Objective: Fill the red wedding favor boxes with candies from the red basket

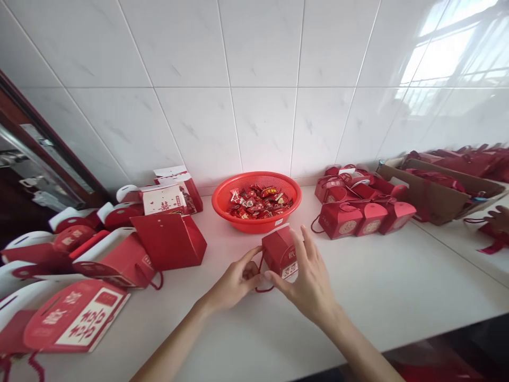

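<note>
A small red gift box (pixel 278 249) with white print stands on the white counter in front of me. A red cord handle (pixel 264 290) hangs at its left side. Around that cord the fingers of my left hand (pixel 234 281) are curled, close against the box. My right hand (pixel 312 281) is at the box's right front, fingers raised and spread, its thumb reaching across toward the cord; whether it touches the box I cannot tell. Behind the box sits a red plastic basket (pixel 256 227) holding wrapped candies (pixel 258 204).
Several open red boxes (pixel 169 241) crowd the left side. More closed red boxes (pixel 342 220) with cords stand at the right, beside a cardboard carton (pixel 433 196). Another person's hand (pixel 499 220) is at the far right edge. A tiled wall (pixel 262 122) rises behind the counter (pixel 358 281).
</note>
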`<state>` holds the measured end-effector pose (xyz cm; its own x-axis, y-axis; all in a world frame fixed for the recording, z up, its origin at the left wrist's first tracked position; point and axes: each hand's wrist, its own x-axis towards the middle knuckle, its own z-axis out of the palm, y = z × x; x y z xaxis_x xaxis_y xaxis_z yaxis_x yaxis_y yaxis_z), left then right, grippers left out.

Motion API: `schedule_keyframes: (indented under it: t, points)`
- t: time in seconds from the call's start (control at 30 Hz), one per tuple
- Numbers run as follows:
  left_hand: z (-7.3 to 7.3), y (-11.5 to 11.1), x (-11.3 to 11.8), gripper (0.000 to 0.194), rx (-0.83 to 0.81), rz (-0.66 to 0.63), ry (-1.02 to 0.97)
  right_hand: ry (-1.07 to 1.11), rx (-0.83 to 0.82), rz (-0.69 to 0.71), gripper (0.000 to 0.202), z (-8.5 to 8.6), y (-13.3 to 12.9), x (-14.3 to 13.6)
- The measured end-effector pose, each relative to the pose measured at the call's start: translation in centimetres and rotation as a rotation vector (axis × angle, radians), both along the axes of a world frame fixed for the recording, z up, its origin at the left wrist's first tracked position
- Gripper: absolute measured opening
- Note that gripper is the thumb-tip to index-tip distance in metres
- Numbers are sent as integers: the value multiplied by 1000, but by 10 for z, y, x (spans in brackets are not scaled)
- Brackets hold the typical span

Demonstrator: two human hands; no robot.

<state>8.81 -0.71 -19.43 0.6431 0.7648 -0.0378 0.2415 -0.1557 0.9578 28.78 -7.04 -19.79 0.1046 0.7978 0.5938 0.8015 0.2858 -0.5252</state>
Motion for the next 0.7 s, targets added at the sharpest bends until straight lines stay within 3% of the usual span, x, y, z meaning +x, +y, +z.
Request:
schedule_keyframes:
  t: [0.1,0.2,0.3,0.4,0.47,0.57,0.7]
  points:
    - [-4,-3,3,73,2,-22,2,-2,-16,-79,76,-4,5,-6]
    - [-5,-4,3,70,21,-60,37,17,-24,-52,73,2,5,8]
    - [-4,-5,-1,65,55,-63,85,48,-38,62,73,13,-12,42]
    - [-1,-5,-4,54,101,-43,121,84,-3,55,75,18,-42,91]
    - [2,-5,-4,49,135,-45,159,126,29,-73,77,16,-63,130]
    - [6,-8,-3,43,169,-83,217,154,159,-441,85,12,-83,188]
    - [7,-10,-1,37,183,-141,255,82,170,-903,104,24,-82,250]
